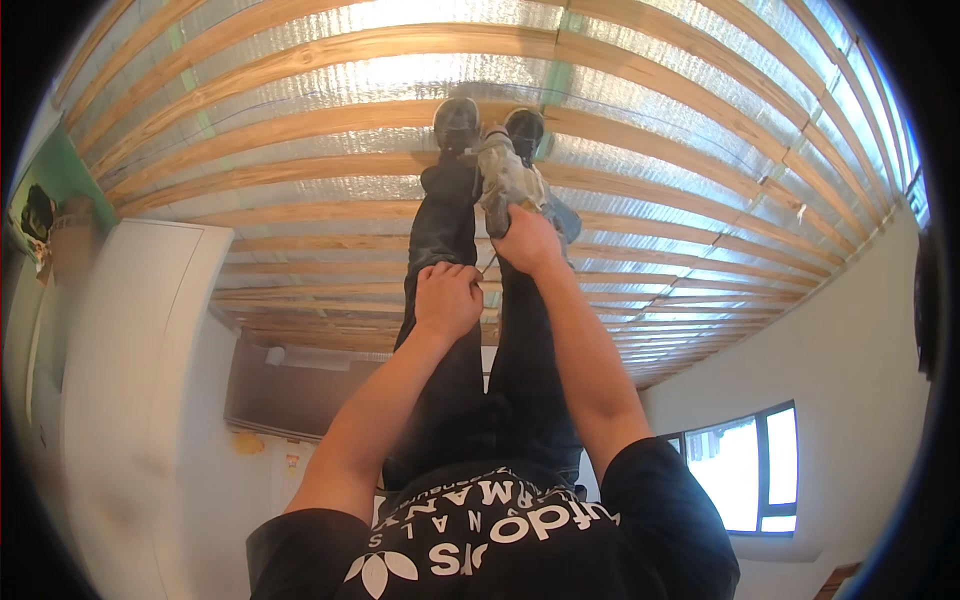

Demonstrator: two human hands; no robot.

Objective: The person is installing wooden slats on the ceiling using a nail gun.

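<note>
My right hand (530, 240) grips a bulky tool (505, 165) wrapped in grey and translucent material, which lies over my right leg and shoe. My left hand (448, 298) rests by my left knee with its fingers curled, near a thin dark cord that runs up toward the tool; what it holds, if anything, is hidden. My legs (440, 220) in dark trousers stretch away from me, with both shoes (456, 122) against pale wooden battens.
Rows of wooden battens (660, 90) lie over silver foil (390, 70). A white cabinet or door panel (130, 330) stands at the left, beside a green board (45, 165). A plain wall (840, 350) with a dark-framed window (730, 470) is at the right.
</note>
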